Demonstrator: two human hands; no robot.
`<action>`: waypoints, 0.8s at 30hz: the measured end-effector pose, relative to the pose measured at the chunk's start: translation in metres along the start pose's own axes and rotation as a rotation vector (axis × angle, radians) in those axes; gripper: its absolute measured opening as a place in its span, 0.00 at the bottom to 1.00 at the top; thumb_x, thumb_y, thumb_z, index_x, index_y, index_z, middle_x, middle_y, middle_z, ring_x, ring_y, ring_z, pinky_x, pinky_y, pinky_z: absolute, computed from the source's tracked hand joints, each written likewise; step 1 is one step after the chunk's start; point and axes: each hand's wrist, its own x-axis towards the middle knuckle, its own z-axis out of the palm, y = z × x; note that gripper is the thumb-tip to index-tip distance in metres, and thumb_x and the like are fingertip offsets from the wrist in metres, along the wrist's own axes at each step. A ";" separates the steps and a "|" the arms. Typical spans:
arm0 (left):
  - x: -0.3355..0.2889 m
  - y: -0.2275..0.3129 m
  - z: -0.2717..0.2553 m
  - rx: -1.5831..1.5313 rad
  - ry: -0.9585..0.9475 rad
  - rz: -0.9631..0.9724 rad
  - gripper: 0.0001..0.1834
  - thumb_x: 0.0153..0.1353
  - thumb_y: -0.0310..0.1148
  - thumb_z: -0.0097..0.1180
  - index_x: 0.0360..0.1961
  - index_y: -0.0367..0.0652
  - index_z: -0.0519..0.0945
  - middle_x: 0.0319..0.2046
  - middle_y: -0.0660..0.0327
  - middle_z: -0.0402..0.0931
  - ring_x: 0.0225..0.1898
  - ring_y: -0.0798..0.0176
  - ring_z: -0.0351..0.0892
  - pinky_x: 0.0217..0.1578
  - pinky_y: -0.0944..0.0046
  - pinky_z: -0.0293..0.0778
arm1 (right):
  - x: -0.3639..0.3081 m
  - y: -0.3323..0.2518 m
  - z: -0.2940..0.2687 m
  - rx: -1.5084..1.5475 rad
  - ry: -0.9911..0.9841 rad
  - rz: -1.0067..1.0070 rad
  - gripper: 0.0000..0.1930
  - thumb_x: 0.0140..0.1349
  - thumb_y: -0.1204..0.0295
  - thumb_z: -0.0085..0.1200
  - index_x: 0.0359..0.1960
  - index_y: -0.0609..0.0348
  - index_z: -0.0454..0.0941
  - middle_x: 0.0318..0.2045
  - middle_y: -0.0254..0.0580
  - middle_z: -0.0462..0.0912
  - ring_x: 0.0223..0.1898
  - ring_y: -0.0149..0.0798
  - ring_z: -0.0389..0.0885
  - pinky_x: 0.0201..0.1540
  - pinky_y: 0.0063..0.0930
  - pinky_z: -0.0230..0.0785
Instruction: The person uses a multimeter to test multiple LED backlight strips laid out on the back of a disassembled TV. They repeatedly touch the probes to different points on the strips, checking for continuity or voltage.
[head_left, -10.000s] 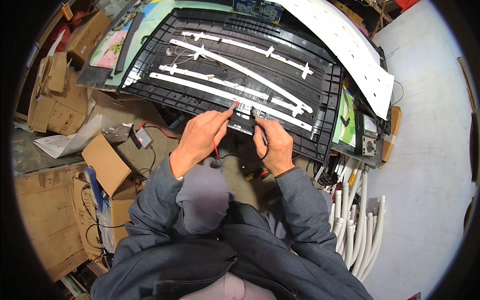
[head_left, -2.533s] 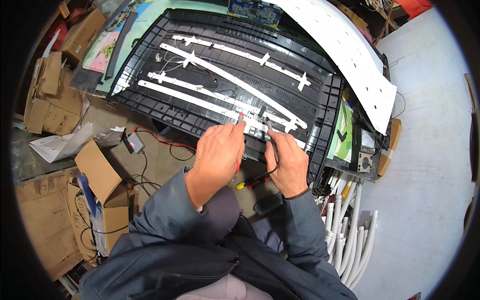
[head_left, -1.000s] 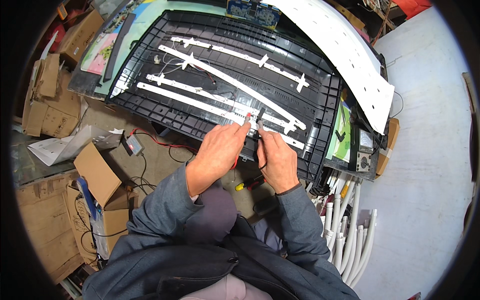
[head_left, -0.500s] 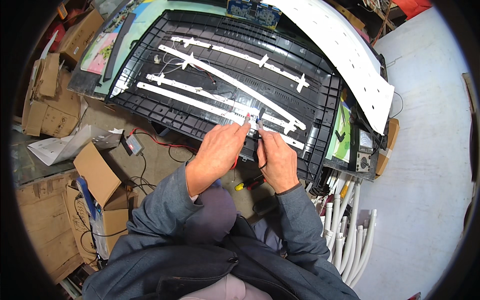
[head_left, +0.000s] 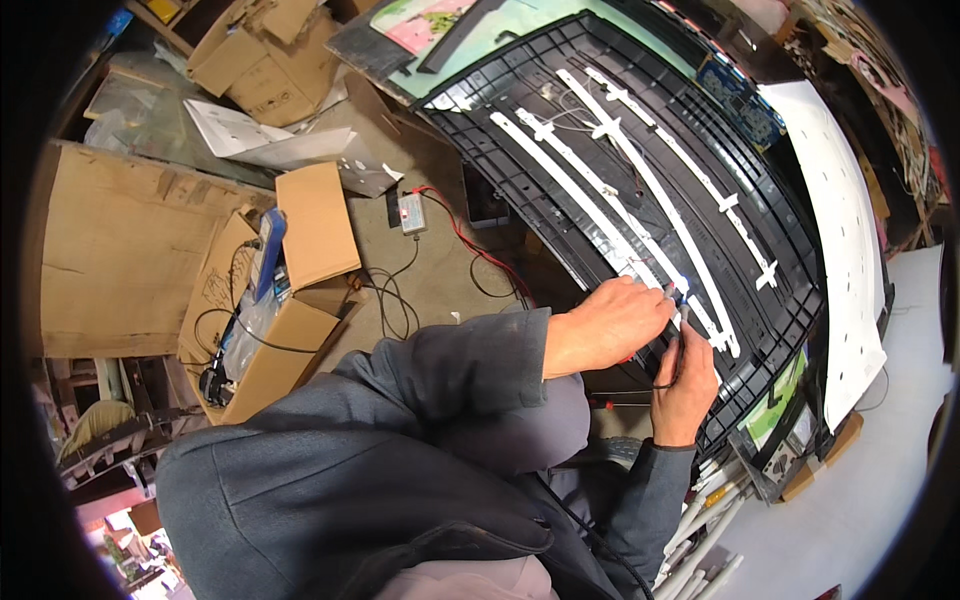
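Note:
Several white LED strips lie inside a black plastic TV back cover (head_left: 760, 320), including a long diagonal strip (head_left: 655, 180) and a near strip (head_left: 560, 185). My left hand (head_left: 612, 325) is closed in a pinch on a test probe, mostly hidden by the fingers, over the right end of the nearer strips. Close beside it, my right hand (head_left: 688, 388) pinches a second test probe (head_left: 684, 314), from which a black lead loops down. The two probe tips are close together at a strip, where a small bluish glow shows. Exact contact is too small to tell.
On the floor left of the cover sits a small grey-white box (head_left: 411, 214) with red and black leads. An open carton (head_left: 290, 310) holds a blue device and cables. A white perforated sheet (head_left: 835, 230) leans at the right; white tubes (head_left: 705, 530) lie below it.
My view has turned left, so the cover and both hands appear further right and rotated. Both hands stay close together at the strips, still pinching the probes.

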 end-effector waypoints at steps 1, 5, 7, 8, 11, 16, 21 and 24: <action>0.000 0.001 0.002 0.018 -0.044 -0.022 0.19 0.64 0.28 0.60 0.55 0.34 0.82 0.41 0.56 0.83 0.46 0.52 0.85 0.48 0.55 0.78 | -0.001 0.001 0.001 0.010 -0.002 0.000 0.14 0.74 0.77 0.60 0.58 0.63 0.83 0.48 0.54 0.86 0.44 0.58 0.89 0.47 0.45 0.82; -0.001 0.000 0.004 0.021 -0.043 -0.020 0.21 0.63 0.28 0.62 0.57 0.34 0.83 0.42 0.56 0.84 0.48 0.53 0.86 0.50 0.56 0.78 | -0.002 0.004 0.002 -0.001 -0.012 -0.018 0.14 0.74 0.77 0.60 0.59 0.63 0.83 0.48 0.55 0.87 0.45 0.58 0.90 0.47 0.45 0.82; -0.002 -0.001 0.006 0.016 -0.031 -0.022 0.21 0.63 0.28 0.62 0.57 0.33 0.83 0.42 0.55 0.84 0.48 0.53 0.86 0.50 0.56 0.79 | -0.003 0.005 0.004 0.004 -0.013 -0.015 0.14 0.74 0.77 0.60 0.59 0.63 0.83 0.49 0.55 0.87 0.46 0.58 0.90 0.47 0.45 0.82; -0.002 -0.001 0.006 0.012 -0.026 -0.022 0.21 0.63 0.28 0.62 0.57 0.33 0.83 0.43 0.55 0.84 0.48 0.53 0.86 0.50 0.56 0.79 | -0.003 0.005 0.004 0.003 -0.021 -0.008 0.14 0.74 0.77 0.60 0.59 0.63 0.83 0.49 0.56 0.87 0.46 0.58 0.90 0.48 0.45 0.82; -0.003 0.000 0.005 0.005 -0.049 -0.040 0.18 0.63 0.28 0.62 0.54 0.35 0.83 0.44 0.56 0.84 0.48 0.53 0.86 0.50 0.56 0.79 | -0.004 0.002 0.003 0.001 -0.027 0.004 0.14 0.74 0.77 0.60 0.59 0.63 0.83 0.49 0.56 0.87 0.45 0.58 0.90 0.47 0.45 0.83; 0.005 -0.011 0.004 -0.168 -0.094 -0.098 0.10 0.65 0.26 0.59 0.47 0.38 0.82 0.39 0.48 0.84 0.42 0.42 0.85 0.44 0.47 0.81 | -0.002 -0.002 0.006 0.007 0.000 -0.009 0.14 0.72 0.76 0.61 0.58 0.60 0.84 0.46 0.54 0.88 0.43 0.58 0.90 0.45 0.46 0.83; 0.005 -0.006 -0.012 -0.122 0.015 -0.022 0.16 0.68 0.26 0.57 0.57 0.36 0.82 0.40 0.50 0.83 0.42 0.40 0.83 0.43 0.44 0.77 | 0.004 -0.005 -0.001 0.013 0.064 -0.010 0.17 0.68 0.78 0.62 0.58 0.58 0.84 0.44 0.51 0.87 0.42 0.54 0.90 0.42 0.44 0.84; 0.006 0.001 -0.018 -0.134 0.028 0.008 0.23 0.68 0.25 0.60 0.65 0.37 0.80 0.41 0.52 0.82 0.43 0.43 0.82 0.45 0.47 0.77 | -0.002 -0.005 -0.007 0.029 0.097 -0.017 0.18 0.66 0.78 0.64 0.58 0.60 0.84 0.43 0.49 0.86 0.40 0.51 0.90 0.42 0.41 0.83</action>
